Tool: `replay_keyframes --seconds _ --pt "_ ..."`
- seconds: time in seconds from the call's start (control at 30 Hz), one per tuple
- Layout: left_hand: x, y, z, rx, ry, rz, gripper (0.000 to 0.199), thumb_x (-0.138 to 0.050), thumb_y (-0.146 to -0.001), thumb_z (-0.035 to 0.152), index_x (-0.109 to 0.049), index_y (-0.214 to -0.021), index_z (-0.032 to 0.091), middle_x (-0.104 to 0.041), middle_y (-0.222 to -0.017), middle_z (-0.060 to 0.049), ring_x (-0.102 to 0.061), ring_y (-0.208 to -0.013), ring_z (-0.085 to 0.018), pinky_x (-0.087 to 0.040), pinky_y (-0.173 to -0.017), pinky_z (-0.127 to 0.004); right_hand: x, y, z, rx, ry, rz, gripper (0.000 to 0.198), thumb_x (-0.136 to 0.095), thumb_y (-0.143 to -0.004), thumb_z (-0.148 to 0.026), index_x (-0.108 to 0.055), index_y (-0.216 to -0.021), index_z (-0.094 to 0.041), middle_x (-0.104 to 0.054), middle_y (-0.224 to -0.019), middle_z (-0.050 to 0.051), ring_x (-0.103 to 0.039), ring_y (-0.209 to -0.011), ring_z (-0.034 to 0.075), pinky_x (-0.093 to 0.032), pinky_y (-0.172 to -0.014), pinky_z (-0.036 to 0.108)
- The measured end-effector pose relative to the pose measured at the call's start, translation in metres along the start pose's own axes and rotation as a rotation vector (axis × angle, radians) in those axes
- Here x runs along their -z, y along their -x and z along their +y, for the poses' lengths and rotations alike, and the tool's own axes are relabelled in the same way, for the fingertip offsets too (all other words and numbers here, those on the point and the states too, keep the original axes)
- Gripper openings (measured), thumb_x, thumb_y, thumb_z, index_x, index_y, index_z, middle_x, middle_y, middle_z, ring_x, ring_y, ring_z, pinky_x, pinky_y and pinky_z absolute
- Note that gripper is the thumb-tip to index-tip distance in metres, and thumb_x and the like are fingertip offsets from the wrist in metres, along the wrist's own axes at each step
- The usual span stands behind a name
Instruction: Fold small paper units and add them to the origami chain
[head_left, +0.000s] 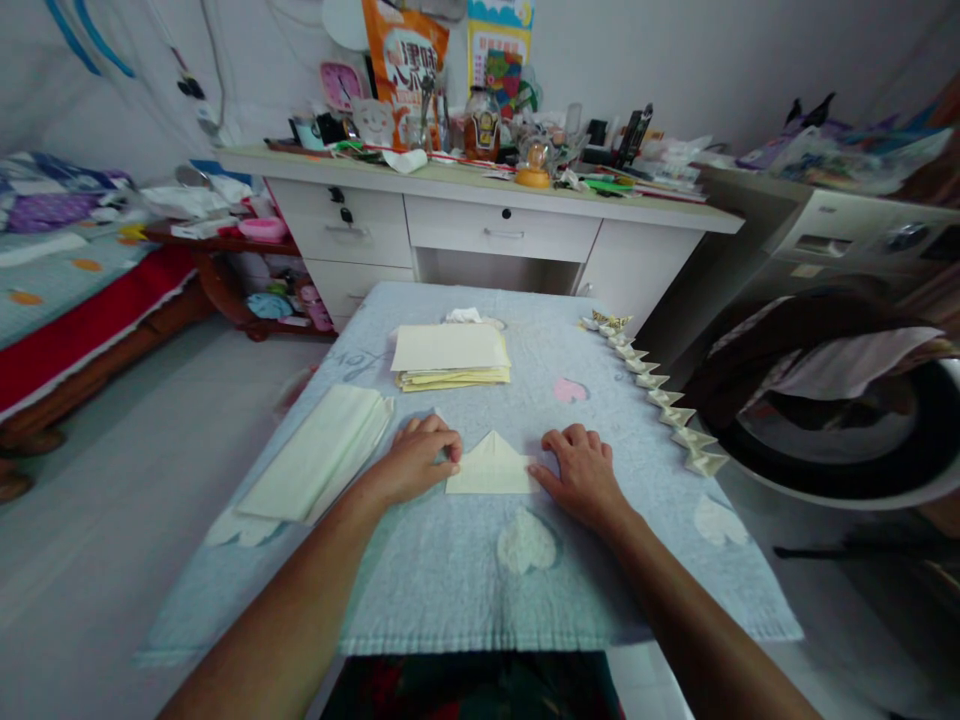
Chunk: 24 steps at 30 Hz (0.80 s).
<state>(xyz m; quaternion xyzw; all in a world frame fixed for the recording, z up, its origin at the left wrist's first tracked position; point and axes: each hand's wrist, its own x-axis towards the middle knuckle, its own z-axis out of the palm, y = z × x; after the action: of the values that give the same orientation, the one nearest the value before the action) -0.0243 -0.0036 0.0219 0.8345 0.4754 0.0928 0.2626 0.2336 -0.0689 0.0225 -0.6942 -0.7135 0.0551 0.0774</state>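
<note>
A pale cream sheet of folded paper (491,475) lies on the cloth-covered table, with a peaked point at its top and a straight lower edge. My left hand (420,458) is at its left end, fingers curled and thumb and forefinger closed at the paper's edge. On the opposite side, my right hand (585,472) rests with thumb apart from the bent fingers, its thumb tip touching the paper's right end. Beside my left forearm lies a stack of long pale paper (319,450). Farther back sits a pile of cream and yellow paper sheets (450,350).
A row of folded paper pieces (667,400) runs along the table's right side. Behind stands a white desk (480,215) crowded with jars and bags. A washing machine (825,240) with its door open is at the right, a bed (82,290) at the left.
</note>
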Motion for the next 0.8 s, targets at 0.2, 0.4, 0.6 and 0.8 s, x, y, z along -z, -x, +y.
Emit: replay_keyframes --seconds 0.2,0.4,0.6,0.8 --pt "0.000 0.000 -0.001 -0.023 -0.011 0.004 0.008 -0.060 -0.073 0.024 -0.063 -0.081 0.024 -0.054 -0.097 -0.002 -0.046 -0.099 -0.023 -0.032 -0.089 -0.036 0.003 0.001 0.007 -0.002 -0.024 -0.052 0.033 -0.058 -0.083 -0.044 -0.058 -0.111 -0.027 -0.050 -0.110 0.008 -0.044 -0.099 0.026 -0.030 -0.081 0.037" --pt "0.002 -0.001 0.001 -0.045 0.008 -0.003 0.010 -0.058 -0.074 0.024 -0.065 -0.081 0.024 -0.055 -0.096 -0.002 -0.046 -0.098 -0.023 -0.033 -0.088 -0.036 0.012 -0.012 0.012 0.006 -0.155 -0.152 0.024 -0.046 -0.091 -0.037 -0.063 -0.099 -0.022 -0.055 -0.101 0.006 -0.047 -0.095 0.021 -0.031 -0.078 0.033" --pt "0.002 -0.001 0.005 -0.036 0.013 0.013 0.010 -0.058 -0.076 0.026 -0.066 -0.081 0.023 -0.056 -0.094 -0.002 -0.047 -0.097 -0.023 -0.034 -0.087 -0.036 0.004 -0.019 -0.016 0.087 -0.139 -0.115 0.030 -0.061 -0.081 -0.044 -0.062 -0.099 -0.020 -0.054 -0.103 0.007 -0.045 -0.097 0.023 -0.030 -0.078 0.033" --pt "-0.008 -0.005 0.011 -0.068 0.009 0.132 0.022 -0.068 -0.071 0.038 -0.063 -0.084 0.021 -0.057 -0.094 -0.003 -0.049 -0.095 -0.023 -0.036 -0.086 -0.036 -0.007 -0.018 -0.024 0.152 -0.195 -0.056 0.026 -0.070 -0.073 -0.038 -0.060 -0.089 -0.019 -0.053 -0.099 0.005 -0.043 -0.094 0.022 -0.030 -0.078 0.032"
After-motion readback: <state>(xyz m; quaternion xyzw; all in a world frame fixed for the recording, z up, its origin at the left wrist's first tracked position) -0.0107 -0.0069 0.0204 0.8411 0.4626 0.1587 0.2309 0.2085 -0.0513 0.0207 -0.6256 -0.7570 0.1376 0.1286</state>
